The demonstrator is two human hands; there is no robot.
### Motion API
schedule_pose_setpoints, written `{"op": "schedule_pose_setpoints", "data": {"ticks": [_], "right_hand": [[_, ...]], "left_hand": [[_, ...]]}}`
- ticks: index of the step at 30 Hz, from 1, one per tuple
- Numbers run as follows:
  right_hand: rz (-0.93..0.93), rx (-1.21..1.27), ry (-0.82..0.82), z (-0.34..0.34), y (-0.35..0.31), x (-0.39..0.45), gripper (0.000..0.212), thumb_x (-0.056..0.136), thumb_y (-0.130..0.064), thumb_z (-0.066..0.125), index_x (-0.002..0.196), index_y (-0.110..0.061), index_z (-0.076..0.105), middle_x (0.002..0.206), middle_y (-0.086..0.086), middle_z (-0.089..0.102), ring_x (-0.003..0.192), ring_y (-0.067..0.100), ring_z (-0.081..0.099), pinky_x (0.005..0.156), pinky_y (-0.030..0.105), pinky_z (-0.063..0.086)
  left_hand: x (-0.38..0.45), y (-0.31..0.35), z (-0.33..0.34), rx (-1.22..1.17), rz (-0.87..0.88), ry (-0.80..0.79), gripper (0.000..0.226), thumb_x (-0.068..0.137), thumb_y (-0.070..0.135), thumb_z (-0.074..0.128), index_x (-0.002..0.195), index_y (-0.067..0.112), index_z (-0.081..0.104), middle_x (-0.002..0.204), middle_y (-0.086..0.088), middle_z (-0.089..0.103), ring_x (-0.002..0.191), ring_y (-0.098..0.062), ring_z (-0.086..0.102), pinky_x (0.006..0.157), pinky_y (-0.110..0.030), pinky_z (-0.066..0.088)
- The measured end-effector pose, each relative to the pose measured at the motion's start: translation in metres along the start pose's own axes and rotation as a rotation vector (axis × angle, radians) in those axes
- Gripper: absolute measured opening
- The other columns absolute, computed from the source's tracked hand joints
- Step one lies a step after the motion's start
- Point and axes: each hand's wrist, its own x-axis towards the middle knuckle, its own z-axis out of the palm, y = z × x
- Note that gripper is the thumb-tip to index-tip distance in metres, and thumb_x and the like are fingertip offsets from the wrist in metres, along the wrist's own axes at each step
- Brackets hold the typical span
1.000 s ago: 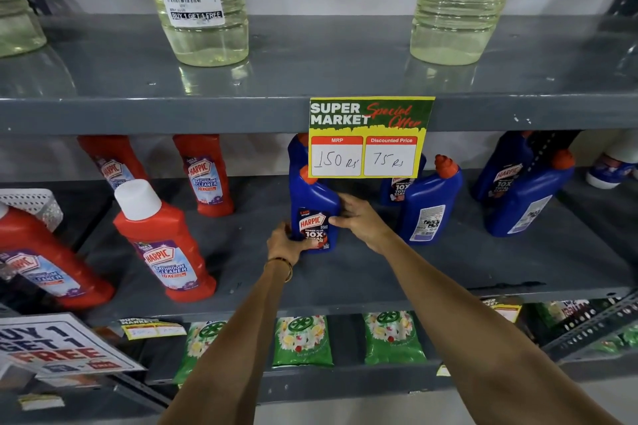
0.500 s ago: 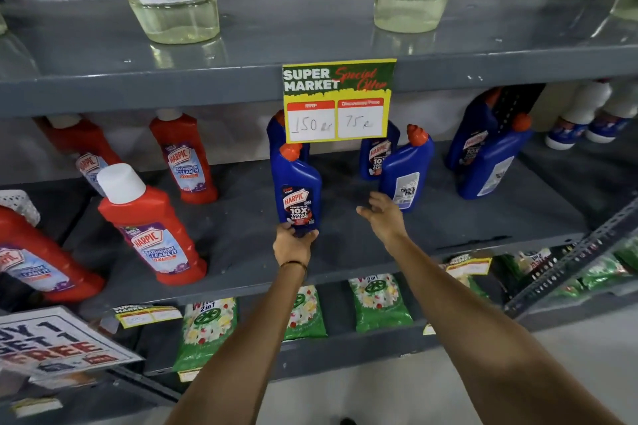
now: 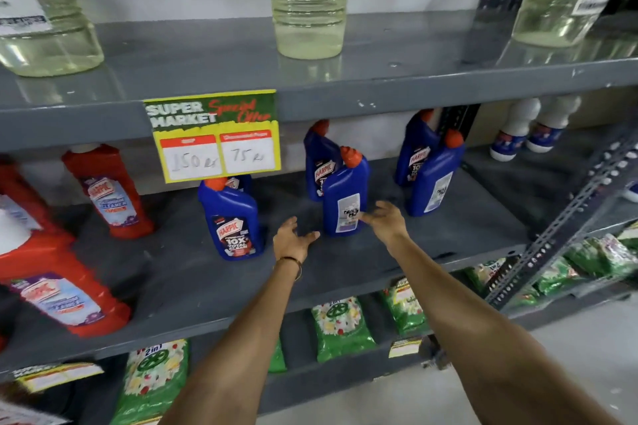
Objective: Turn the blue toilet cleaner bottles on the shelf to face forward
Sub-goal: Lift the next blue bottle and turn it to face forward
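Observation:
Several blue toilet cleaner bottles with orange caps stand on the grey middle shelf (image 3: 345,269). The left front bottle (image 3: 233,221) shows its front label. The middle front bottle (image 3: 343,195) shows its white back label; another blue bottle (image 3: 319,162) behind it faces forward. At the right, a front bottle (image 3: 433,179) shows its back label, with a forward-facing bottle (image 3: 414,152) behind. My left hand (image 3: 291,240) is open just left of the middle bottle. My right hand (image 3: 385,221) is open, fingertips at that bottle's right side.
Red cleaner bottles (image 3: 110,190) fill the shelf's left part. A price sign (image 3: 214,134) hangs from the upper shelf edge, below clear bleach bottles (image 3: 309,0). Green packets (image 3: 340,328) lie on the lower shelf. A slotted metal upright (image 3: 566,217) slants at the right.
My left hand let go of the left front bottle, which now faces forward. Both hands moved right to the middle bottle. The view shifted right.

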Motion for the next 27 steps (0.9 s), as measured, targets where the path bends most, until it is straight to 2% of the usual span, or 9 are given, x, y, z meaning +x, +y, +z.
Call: {"op": "schedule_pose_setpoints", "data": {"ticks": [5,8,10,13,15,18,21,24,27], "right_hand": [[-0.142,-0.001,-0.282,-0.012,-0.014,0.03,0.046,0.071,-0.005,0.076,0.112,-0.004,0.055,0.122,0.018,0.063,0.106,0.028,0.062,0.093,0.043,0.051],[-0.206,-0.032,-0.437,-0.02,-0.018,0.043,0.049,0.07,-0.006,0.077,0.115,-0.003,0.056,0.12,0.017,0.064,0.105,0.028,0.063,0.093,0.045,0.052],[-0.225,-0.035,-0.493,-0.021,-0.019,0.044,0.05,0.071,-0.008,0.076,0.117,-0.004,0.057,0.12,0.016,0.065,0.104,0.026,0.064,0.089,0.039,0.054],[-0.245,-0.022,-0.527,-0.024,-0.017,0.046,0.045,0.074,-0.007,0.074,0.116,-0.005,0.057,0.119,0.017,0.065,0.1,0.022,0.065,0.08,0.028,0.055],[-0.253,-0.006,-0.553,-0.026,-0.019,0.046,0.043,0.076,-0.005,0.071,0.117,-0.004,0.057,0.119,0.018,0.065,0.1,0.022,0.064,0.078,0.024,0.054],[-0.261,0.026,-0.597,-0.031,-0.027,0.045,0.044,0.078,-0.002,0.069,0.119,-0.002,0.056,0.122,0.019,0.063,0.106,0.026,0.063,0.083,0.028,0.054],[-0.303,0.09,-0.618,-0.035,-0.041,0.045,0.046,0.079,0.001,0.066,0.124,-0.001,0.053,0.123,0.018,0.062,0.111,0.028,0.061,0.088,0.031,0.054],[-0.34,0.134,-0.597,-0.035,-0.052,0.039,0.048,0.08,0.0,0.066,0.125,-0.005,0.052,0.12,0.011,0.063,0.104,0.02,0.064,0.083,0.025,0.056],[-0.339,0.144,-0.59,-0.029,-0.054,0.031,0.055,0.074,-0.007,0.074,0.123,-0.017,0.053,0.113,-0.002,0.065,0.099,0.008,0.064,0.075,0.018,0.055]], "left_hand": [[0.023,0.024,0.027,0.063,0.094,-0.092,0.071,0.063,0.006,0.08,0.126,0.0,0.048,0.129,-0.018,0.057,0.118,-0.031,0.054,0.101,-0.044,0.045],[0.029,0.031,0.039,0.096,0.137,-0.158,0.064,0.058,0.001,0.082,0.117,0.002,0.055,0.122,-0.016,0.063,0.108,-0.026,0.06,0.092,-0.036,0.049],[0.03,0.033,0.04,0.099,0.14,-0.185,0.06,0.058,-0.001,0.081,0.113,0.001,0.056,0.119,-0.018,0.064,0.103,-0.026,0.062,0.088,-0.035,0.051],[0.032,0.033,0.044,0.108,0.128,-0.189,0.06,0.059,0.001,0.081,0.114,0.001,0.056,0.118,-0.018,0.064,0.106,-0.031,0.061,0.093,-0.042,0.05],[0.031,0.033,0.043,0.122,0.126,-0.192,0.061,0.058,0.003,0.082,0.113,0.001,0.056,0.116,-0.017,0.065,0.106,-0.031,0.061,0.091,-0.04,0.051],[0.027,0.035,0.04,0.064,0.156,-0.183,0.067,0.056,0.005,0.084,0.115,0.003,0.053,0.116,-0.014,0.065,0.105,-0.029,0.061,0.087,-0.036,0.051],[0.023,0.041,0.038,-0.069,0.162,-0.141,0.07,0.053,0.004,0.085,0.114,0.008,0.052,0.116,-0.012,0.065,0.102,-0.026,0.063,0.085,-0.039,0.054],[0.016,0.046,0.04,-0.092,0.168,-0.056,0.06,0.051,0.012,0.087,0.099,0.016,0.053,0.103,-0.004,0.066,0.085,-0.015,0.064,0.069,-0.026,0.055],[0.007,0.047,0.047,-0.029,0.178,0.079,0.053,0.05,0.022,0.087,0.089,0.015,0.051,0.085,0.002,0.063,0.075,-0.018,0.061,0.065,-0.032,0.054]]}}
